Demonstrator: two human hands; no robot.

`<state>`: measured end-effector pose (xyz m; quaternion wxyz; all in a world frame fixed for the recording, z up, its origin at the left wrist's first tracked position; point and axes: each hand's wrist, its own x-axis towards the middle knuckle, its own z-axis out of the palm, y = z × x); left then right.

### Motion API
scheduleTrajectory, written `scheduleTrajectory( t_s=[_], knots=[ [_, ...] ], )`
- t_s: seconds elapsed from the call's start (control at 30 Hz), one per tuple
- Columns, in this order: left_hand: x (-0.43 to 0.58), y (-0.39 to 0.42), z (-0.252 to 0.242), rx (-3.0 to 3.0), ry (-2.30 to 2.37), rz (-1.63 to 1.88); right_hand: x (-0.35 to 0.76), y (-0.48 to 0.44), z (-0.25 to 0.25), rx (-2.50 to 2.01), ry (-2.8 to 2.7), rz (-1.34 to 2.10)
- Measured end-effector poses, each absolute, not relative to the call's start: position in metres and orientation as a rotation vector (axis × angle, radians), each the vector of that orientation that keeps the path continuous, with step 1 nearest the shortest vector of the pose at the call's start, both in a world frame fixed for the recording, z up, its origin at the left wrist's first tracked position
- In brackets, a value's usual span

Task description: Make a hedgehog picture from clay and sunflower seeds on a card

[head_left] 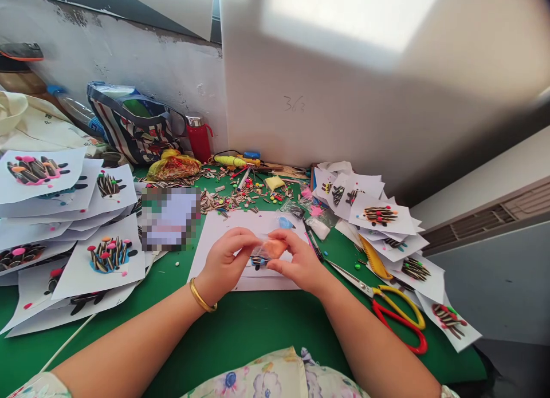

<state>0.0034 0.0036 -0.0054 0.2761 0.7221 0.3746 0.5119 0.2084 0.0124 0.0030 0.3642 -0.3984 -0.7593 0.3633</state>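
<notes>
Between my two hands, above the white paper (206, 246), is a small see-through bag with an orange lump (275, 248) that looks like soft clay. My right hand (303, 263) grips the bag around the lump, thumb below and fingers above. The fingertips of my left hand (227, 259), with a gold bangle at the wrist, are pinched at the bag's left edge. Under the hands, a partly hidden seed picture (258, 261) with blue and dark parts shows on the paper. A bag with a blue lump (285, 222) lies just behind.
Finished-looking seed pictures are stacked left (109, 255) and right (380, 215). Scissors (373, 295) lie open by my right forearm. A blurred-out phone-like object (172, 217) with a cable is at left. Loose striped seeds (219, 202), a red flask (199, 140) and a striped bag (133, 126) stand behind.
</notes>
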Motion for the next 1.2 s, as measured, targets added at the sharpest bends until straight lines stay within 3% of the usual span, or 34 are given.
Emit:
scheduleTrajectory(
  t_s=[0.27,0.77,1.2],
  knots=[
    [0.0058,0.0068,-0.0067,1.954,1.140,1.218,0.2058,0.0144,0.0005,-0.997,-2.047,0.660],
    [0.0038,0.0017,-0.0052,2.369,1.170,1.365,0.2008,0.0046,-0.0016,-1.080,-1.827,1.110],
    [0.0027,0.0021,-0.0028,2.419,1.408,1.175,0.2011,0.0062,0.0024,-0.866,-2.017,0.839]
  ],
)
